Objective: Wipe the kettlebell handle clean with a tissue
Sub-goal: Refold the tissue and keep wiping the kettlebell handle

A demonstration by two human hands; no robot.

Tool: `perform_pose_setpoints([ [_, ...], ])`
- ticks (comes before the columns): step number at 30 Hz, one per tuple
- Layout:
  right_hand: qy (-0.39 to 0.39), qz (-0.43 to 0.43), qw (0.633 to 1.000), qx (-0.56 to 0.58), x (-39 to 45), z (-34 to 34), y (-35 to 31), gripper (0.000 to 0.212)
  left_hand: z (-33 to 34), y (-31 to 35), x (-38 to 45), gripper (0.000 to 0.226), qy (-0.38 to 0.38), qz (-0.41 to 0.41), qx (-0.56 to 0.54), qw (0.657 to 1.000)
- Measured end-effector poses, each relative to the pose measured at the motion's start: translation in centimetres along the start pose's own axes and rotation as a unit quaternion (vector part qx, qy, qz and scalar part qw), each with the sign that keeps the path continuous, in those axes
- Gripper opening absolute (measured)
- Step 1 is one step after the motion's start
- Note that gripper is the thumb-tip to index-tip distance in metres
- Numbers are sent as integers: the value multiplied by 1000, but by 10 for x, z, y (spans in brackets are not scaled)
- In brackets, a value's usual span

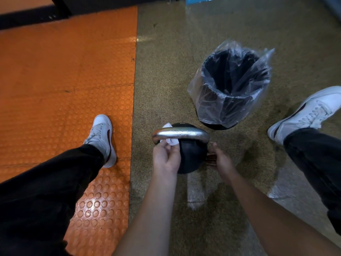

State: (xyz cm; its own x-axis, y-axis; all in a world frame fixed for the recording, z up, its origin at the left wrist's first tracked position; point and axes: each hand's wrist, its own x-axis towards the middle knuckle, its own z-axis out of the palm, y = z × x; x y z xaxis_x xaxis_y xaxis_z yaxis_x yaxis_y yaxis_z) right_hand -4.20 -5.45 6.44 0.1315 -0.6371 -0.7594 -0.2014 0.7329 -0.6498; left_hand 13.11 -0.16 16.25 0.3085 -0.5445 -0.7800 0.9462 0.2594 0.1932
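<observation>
I see the kettlebell [191, 156] standing on the speckled floor [212, 209], its silver handle [181, 133] arching across the top. My left hand [166, 159] pinches a white tissue [170, 140] against the handle's left end, fingers curled on it; a scrap of tissue also shows beyond the bar there. My right hand [220, 159] rests against the ball's right side, just below the handle's right end, fingers loosely spread and clamped on nothing. Its fingertips sit in shadow, so I cannot tell how firmly they touch. The left hand hides part of the ball. A bag-lined bin [232, 85] stands just beyond the kettlebell.
</observation>
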Motion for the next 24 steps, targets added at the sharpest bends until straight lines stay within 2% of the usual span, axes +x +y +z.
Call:
perform_pose_setpoints([
  [3, -1, -5, 1000, 1, -3, -1, -1, 56, 7, 1, -5, 36, 17, 3, 28, 999],
  [7, 7, 1, 1000, -1, -3, 0, -3, 55, -6, -1, -14, 24, 71, 24, 63, 995],
  [11, 0, -8, 1000, 8, -9, 2, -4, 50, -1, 8, -5, 25, 36, 27, 77, 996],
  [14, -7, -11, 1000, 6, -13, 2, -7, 47, -3, 2, -11, 26, 60, 59, 130, 988],
  [17, 1, -5, 1000, -13, -9, 2, -7, 53, -5, 1, -22, 23, 58, 35, 101, 993],
  [22, 4, -13, 1000, 7, -12, 3, -6, 44, 10, 10, -17, 27, 63, 24, 132, 989],
  [24, 5, -4, 1000, 12, -13, 3, -7, 47, 13, 9, -19, 27, 62, 19, 115, 991],
])
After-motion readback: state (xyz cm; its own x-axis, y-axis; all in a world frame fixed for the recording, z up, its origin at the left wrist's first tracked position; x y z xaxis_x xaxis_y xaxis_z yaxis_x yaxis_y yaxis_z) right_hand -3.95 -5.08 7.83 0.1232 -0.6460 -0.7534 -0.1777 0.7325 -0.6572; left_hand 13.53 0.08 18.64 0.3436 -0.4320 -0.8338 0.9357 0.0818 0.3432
